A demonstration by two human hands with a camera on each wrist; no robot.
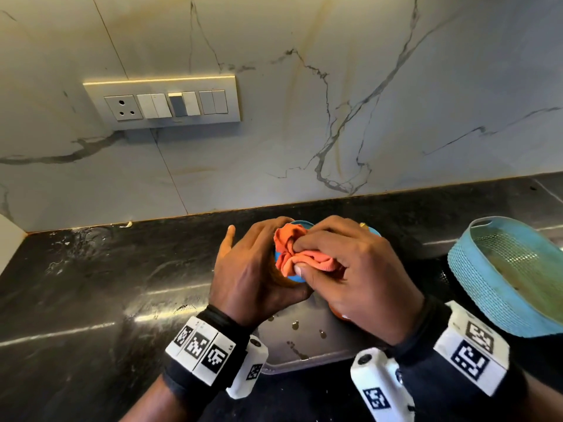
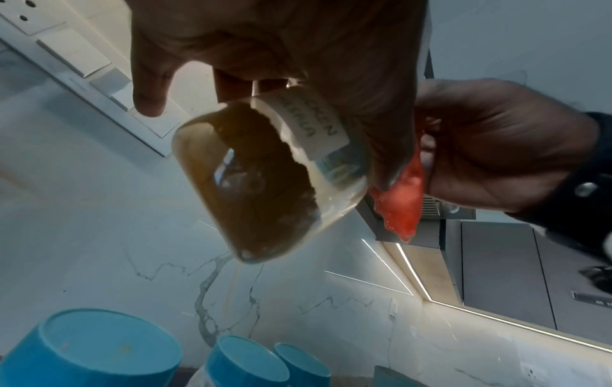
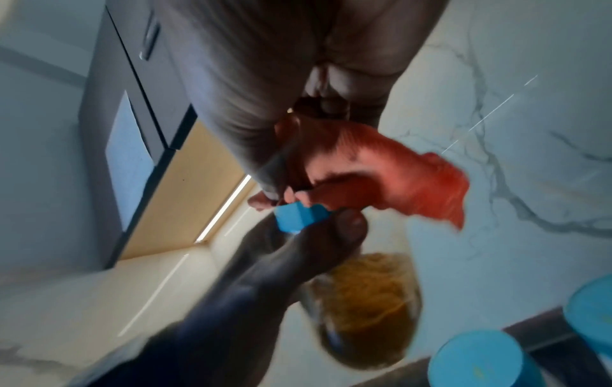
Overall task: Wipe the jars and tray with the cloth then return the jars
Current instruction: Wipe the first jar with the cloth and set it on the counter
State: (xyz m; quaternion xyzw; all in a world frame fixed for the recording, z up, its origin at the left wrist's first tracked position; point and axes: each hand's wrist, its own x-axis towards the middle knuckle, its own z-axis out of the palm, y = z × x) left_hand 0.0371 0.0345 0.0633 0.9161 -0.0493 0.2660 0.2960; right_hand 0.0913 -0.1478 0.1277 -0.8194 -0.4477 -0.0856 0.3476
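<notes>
In the head view my left hand (image 1: 253, 269) grips a glass jar (image 2: 265, 183) of brown powder with a blue lid (image 1: 294, 279), held above the grey tray (image 1: 304, 351). Its index finger sticks out straight. My right hand (image 1: 335, 263) clutches a bunched orange cloth (image 1: 292, 251) and presses it onto the lid. The left wrist view shows the jar's paper label and the cloth (image 2: 400, 206) hanging beside it. In the blurred right wrist view the cloth (image 3: 397, 178) covers the lid (image 3: 298, 217) with the jar (image 3: 364, 309) below.
Other blue-lidded jars (image 2: 99, 350) (image 2: 245, 364) stand by the marble wall on the black counter (image 1: 91, 284). A blue mesh basket (image 1: 502, 284) sits at the right. A switch panel (image 1: 161, 102) is on the wall. Water drops lie on the tray.
</notes>
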